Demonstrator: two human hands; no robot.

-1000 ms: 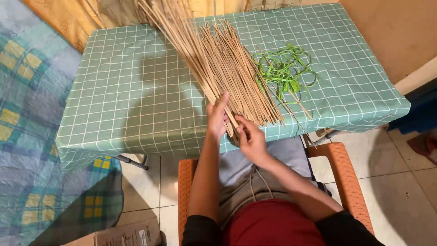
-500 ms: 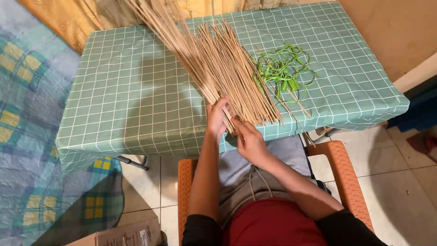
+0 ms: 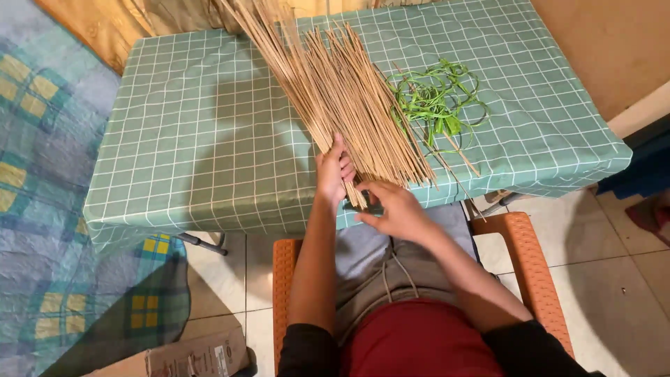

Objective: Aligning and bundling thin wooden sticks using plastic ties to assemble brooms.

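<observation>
Stick bundle (image 3: 342, 105) lies diagonal on the table (image 3: 202, 139), fanned from the far edge down to the near edge, cut ends overhanging the near edge approx mid-table. Vs 1 s ago: bundle pos basically unchanged, but both hands have closed in on the near ends. L hand slid down from the bundle's side onto the near ends; R hand moved up to meet it at the table edge. Judgement: work is on the stick ends at the near edge, picking or trimming a few, not shifting the whole bundle.

L hand (image 3: 331, 171): palm down, forearm straight up from the lap, fingers together and curled on a few sticks at the bundle's left side near the edge. R hand (image 3: 394, 209): just below the near edge, wrist bent inward, fingers wrapped round a small dark obj w/ stick ends beside it; can't tell what obj is, prob a tool.

Green strips (image 3: 436, 101) lie in a loose tangle right of the bundle, touching its right edge, toward the right side of the table. Orange chair (image 3: 527, 258) under the person. Cardboard box (image 3: 195, 356) on floor, lower left.
</observation>
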